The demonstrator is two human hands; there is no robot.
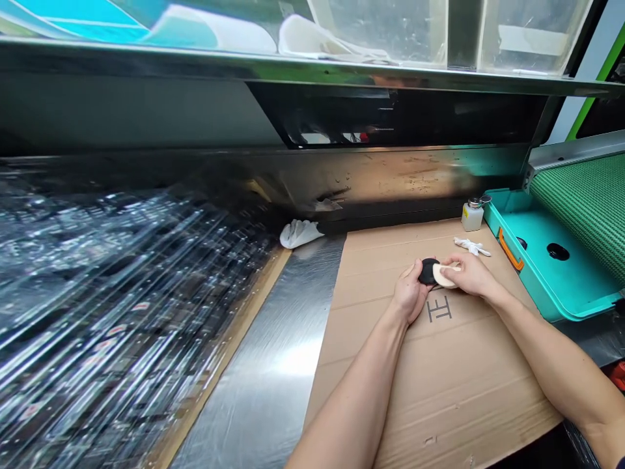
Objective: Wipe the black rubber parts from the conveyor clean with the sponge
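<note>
From across the room, the bench reads as a long steel top [273,365] with a stack of clear plastic sheets [122,312] along its left side and a flattened cardboard sheet [439,391] spread on its right. Beyond the cardboard's far right corner sits a teal tray [551,286] with an orange handle [510,249], beside a green mesh mat [586,208]. A small dispenser bottle [472,216] stands at that far edge, a white cloth [471,246] lies just in front of it, and a white glove [299,233] rests on the steel beyond the cardboard's far left corner. The person's forearms [351,391] reach in from the near edge, angling together toward the middle of the sheet, nearer its far edge, with both hands held just above the cardboard. The left hand [413,290] cups a black rounded piece [428,271], its fingers curled around the underside, while the right hand [471,273] lays a cream pad [446,275] against it, fingers pressed together over the pad. The piece looks light, stiff and smooth enough to slip, so it seems best held by its rim; the pad looks soft.
</note>
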